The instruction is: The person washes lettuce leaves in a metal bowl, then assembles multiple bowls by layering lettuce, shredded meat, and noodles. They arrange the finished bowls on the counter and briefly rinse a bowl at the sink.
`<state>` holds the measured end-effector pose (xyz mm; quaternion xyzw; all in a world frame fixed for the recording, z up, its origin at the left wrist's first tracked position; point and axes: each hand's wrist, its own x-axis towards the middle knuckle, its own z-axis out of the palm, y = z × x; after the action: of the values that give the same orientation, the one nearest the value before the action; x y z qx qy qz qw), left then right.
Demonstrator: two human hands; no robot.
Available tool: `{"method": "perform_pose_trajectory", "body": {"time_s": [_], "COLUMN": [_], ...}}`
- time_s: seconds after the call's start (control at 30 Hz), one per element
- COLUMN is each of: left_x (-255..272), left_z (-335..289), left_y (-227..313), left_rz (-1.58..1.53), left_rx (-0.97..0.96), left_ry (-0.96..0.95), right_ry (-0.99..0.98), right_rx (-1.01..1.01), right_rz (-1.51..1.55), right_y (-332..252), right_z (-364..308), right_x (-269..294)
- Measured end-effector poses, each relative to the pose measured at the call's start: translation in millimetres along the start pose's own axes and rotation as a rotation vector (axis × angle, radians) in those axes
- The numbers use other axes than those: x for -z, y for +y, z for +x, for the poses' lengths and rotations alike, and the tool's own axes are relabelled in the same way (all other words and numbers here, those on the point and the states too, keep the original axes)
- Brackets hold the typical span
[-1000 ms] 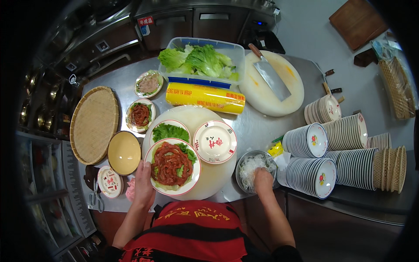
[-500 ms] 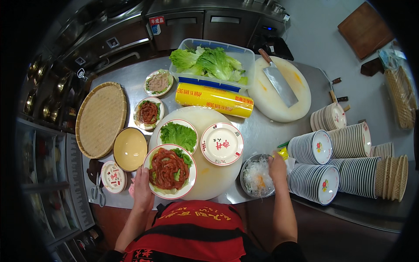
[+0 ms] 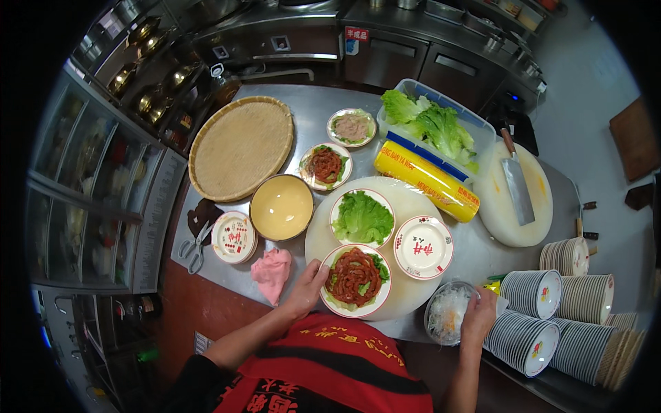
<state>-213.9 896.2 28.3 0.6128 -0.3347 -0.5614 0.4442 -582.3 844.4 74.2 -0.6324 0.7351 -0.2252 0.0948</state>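
My left hand (image 3: 306, 292) is closed on the left rim of a white, red-rimmed plate (image 3: 332, 303), thumb at the edge. Reddish-brown meat strips (image 3: 354, 277) are coiled on it over green leaves. My right hand (image 3: 479, 315) is curled at the right rim of a bowl (image 3: 432, 333); some fingers are hidden. Thin white shreds with orange bits (image 3: 449, 318) fill this bowl. Behind the meat plate, a plate of lettuce (image 3: 362, 218) and a bare printed plate (image 3: 423, 248) rest on a round white board (image 3: 318, 230).
Two smaller plates of meat (image 3: 325, 166), a yellow bowl (image 3: 281, 206), a woven tray (image 3: 241, 148), scissors (image 3: 195, 251) and a pink cloth (image 3: 272, 274) lie leftward. Rightward are a wrap roll (image 3: 427, 180), a lettuce tub (image 3: 486, 138), a cleaver (image 3: 518, 191) and stacked dishes (image 3: 530, 347).
The view has swung left, so the table's things appear farther right. My left hand stays on the meat plate; my right hand stays at the bowl of white shreds.
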Motion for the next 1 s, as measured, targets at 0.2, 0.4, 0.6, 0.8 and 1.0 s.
{"method": "perform_pose_trajectory", "body": {"time_s": [0.2,0.4,0.6,0.8,1.0], "left_x": [-0.7,8.2,13.0,13.5,15.3], "left_z": [-2.6,-1.1,2.7,12.5,15.0], "left_y": [-15.7,-29.0,-42.7,-52.7,-34.9], "left_rz": [0.033,0.104,0.162,0.226,0.248], "left_rx": [-0.044,-0.082,-0.121,-0.15,-0.033], "left_ry": [-0.013,-0.023,-0.055,-0.06,-0.098], "right_ry": [-0.349,-0.377,-0.324,-0.32,-0.372], "right_rx": [0.219,0.319,0.302,0.196,0.118], "right_rz": [0.368,0.247,0.073,-0.074,-0.021], "right_y": [-103.4,-148.0,-162.0,-173.3,-180.6], "right_z": [-28.9,-37.8,-38.8,-41.5,-33.8], "right_x": [-26.2,-71.6,-105.3,-123.2,-113.0]}}
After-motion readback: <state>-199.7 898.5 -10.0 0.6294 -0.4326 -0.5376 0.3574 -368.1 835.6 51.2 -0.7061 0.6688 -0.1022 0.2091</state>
